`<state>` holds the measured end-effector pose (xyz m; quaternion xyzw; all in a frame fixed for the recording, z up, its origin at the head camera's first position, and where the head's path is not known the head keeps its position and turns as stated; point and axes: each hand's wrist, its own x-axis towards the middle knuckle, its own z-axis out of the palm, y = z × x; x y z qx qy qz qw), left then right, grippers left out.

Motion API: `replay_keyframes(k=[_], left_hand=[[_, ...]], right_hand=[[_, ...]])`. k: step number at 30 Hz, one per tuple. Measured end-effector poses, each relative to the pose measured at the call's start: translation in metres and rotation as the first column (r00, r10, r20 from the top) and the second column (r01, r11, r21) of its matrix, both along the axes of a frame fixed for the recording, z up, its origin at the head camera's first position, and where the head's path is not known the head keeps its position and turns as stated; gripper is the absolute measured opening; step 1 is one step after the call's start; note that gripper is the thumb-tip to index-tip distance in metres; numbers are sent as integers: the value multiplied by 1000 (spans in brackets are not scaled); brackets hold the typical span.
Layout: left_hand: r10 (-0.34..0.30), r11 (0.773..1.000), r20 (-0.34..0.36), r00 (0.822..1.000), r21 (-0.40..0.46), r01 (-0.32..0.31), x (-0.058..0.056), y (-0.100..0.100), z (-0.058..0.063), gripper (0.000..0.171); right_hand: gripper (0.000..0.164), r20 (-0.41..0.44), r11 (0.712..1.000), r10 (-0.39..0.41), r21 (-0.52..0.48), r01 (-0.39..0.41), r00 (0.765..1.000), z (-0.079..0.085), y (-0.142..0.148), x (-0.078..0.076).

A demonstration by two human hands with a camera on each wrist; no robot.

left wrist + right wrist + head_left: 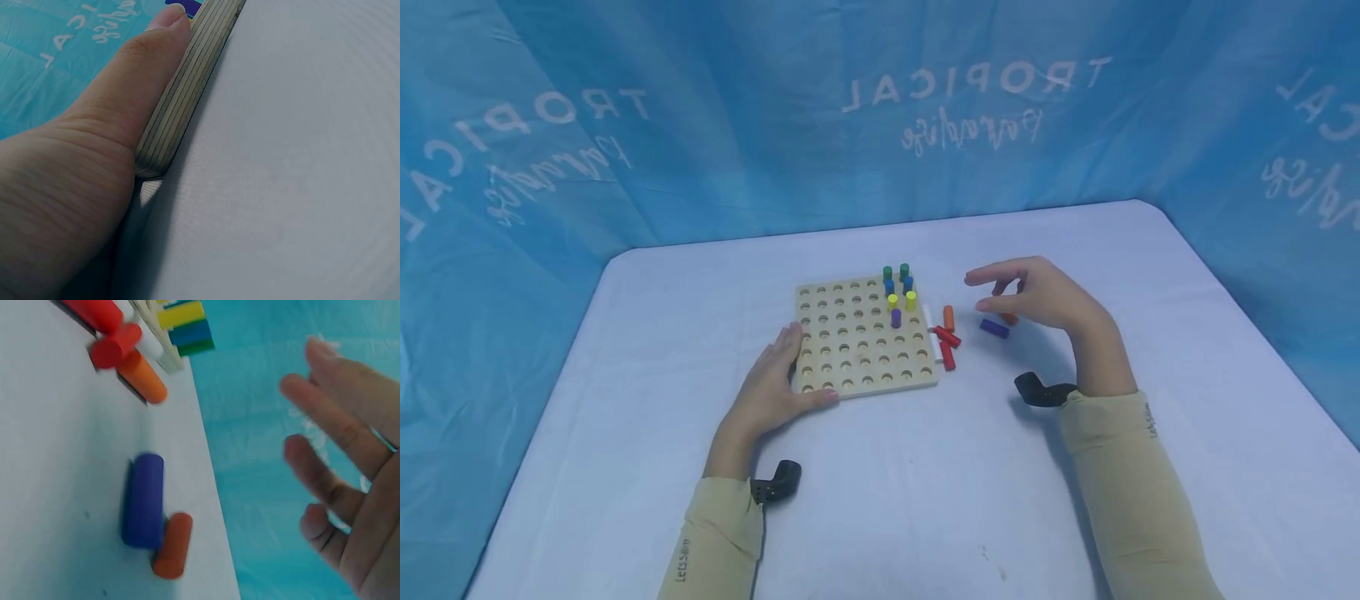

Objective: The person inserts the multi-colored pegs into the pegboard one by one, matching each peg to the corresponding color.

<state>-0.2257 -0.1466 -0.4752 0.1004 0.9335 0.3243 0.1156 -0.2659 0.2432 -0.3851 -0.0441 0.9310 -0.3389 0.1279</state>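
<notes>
A square wooden pegboard (861,341) with rows of round holes lies on the table. Upright in it, at the back right, stand green pegs (904,271), blue pegs (908,284), yellow pegs (911,301) and a lone purple peg (896,318). My left hand (769,387) rests on the board's near left corner, straight thumb along the front edge, fingers at the left side. Right of the board, my right hand (1037,292) hovers with fingers apart, holding nothing. Below it lie a loose purple peg (144,500) and an orange peg (174,547), partly covered by the hand in the head view.
Along the board's right edge lie white pegs (936,347), red pegs (947,357) and another orange peg (949,317). A white cloth covers the table (880,500). Blue printed curtains (820,125) hang behind and at both sides.
</notes>
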Motion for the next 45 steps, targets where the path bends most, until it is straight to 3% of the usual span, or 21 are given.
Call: replay_keyframes(k=[7,13,20,33,45], left_hand=[[-9,1000,-6,1000,1,9,0,-2,1,132],[-11,1000,-14,1000,1,11,1,-2,1,131],[-13,1000,-23,1000,1,13,0,-2,1,131],[-13,1000,-18,1000,-1,13,-1,-2,-1,131],[-12,1000,-18,1000,-1,12,-1,-1,0,132]], right_hand=[[41,129,995,-45,95,33,991,-2,12,0],[44,187,992,-39,128,15,982,-12,14,-5],[43,203,991,-52,132,25,978,-21,12,-8],[41,176,984,8,175,-40,984,-25,7,-5],[36,184,982,4,184,-38,983,-28,8,-6]])
